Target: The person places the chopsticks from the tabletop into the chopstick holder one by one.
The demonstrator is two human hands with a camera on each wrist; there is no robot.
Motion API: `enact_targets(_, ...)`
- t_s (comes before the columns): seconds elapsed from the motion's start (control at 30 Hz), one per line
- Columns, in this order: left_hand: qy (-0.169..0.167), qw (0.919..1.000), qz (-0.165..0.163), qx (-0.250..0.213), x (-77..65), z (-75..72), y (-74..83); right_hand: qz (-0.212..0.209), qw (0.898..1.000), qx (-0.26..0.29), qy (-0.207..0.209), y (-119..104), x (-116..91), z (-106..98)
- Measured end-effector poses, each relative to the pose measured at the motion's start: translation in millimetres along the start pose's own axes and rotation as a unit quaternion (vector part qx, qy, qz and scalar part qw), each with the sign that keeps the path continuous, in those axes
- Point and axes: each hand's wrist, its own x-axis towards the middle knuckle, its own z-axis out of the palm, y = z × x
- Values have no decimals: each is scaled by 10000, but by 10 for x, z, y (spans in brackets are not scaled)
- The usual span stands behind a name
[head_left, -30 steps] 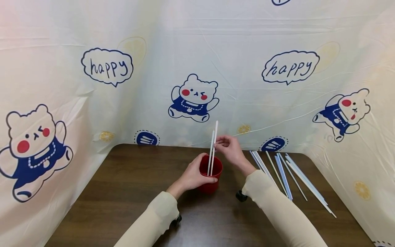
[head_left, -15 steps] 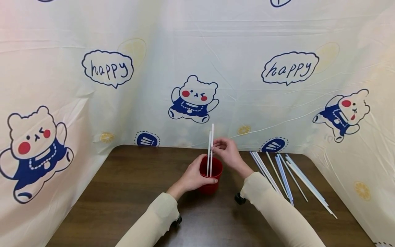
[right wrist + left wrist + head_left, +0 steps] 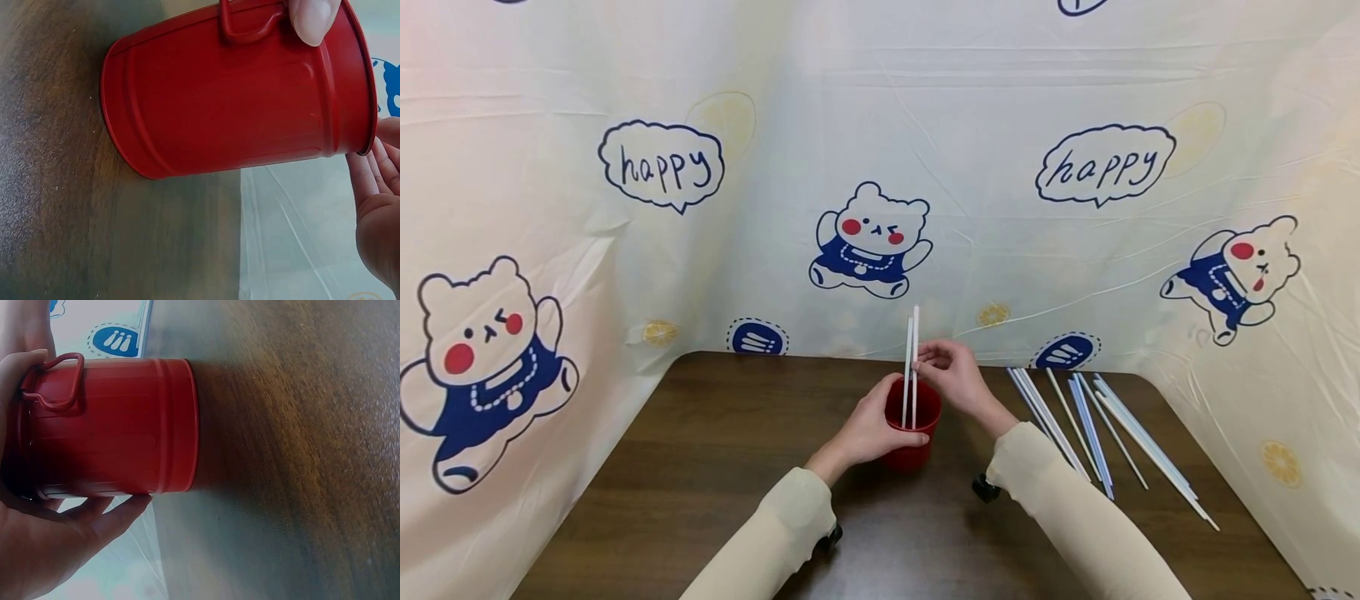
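My left hand (image 3: 874, 423) grips the side of a red metal bucket (image 3: 119, 425), thumb across its near rim. A small wire handle (image 3: 62, 384) sticks out from the bucket wall in the left wrist view. Two thin white sticks rise side by side from the bucket's mouth: the left stick (image 3: 908, 358) is a little shorter than the right stick (image 3: 916, 333). With its fingertips, my right hand (image 3: 955, 375) pinches the right stick above the rim. The lower ends of both sticks are hidden inside the bucket.
Several loose sticks, white (image 3: 1048, 417), blue (image 3: 1086, 425) and pale blue (image 3: 1150, 442), lie spread on the right of the brown wooden table (image 3: 715, 467). A printed cloth (image 3: 760, 208) hangs behind and along both sides of the table.
The right stick has gone lower into the bucket and stands more upright, my right hand coming down slightly with it. Both sticks' tops have shifted left; my left hand keeps its grip.
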Motion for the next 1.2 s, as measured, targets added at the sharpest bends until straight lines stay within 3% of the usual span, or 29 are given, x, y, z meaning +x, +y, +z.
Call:
enact_targets(0.63,67,10000,-22,67,7,13,2,-265,9995,126,-135,77,-62,-37)
enact_targets(0.9,62,10000,-1,36,8,15,9,-300,9990,190,-259,-219,-221,-68)
enact_targets(1.2,80,10000,-13,14,13,25,-8,-135,9990,232,-355,-144,-210,-78)
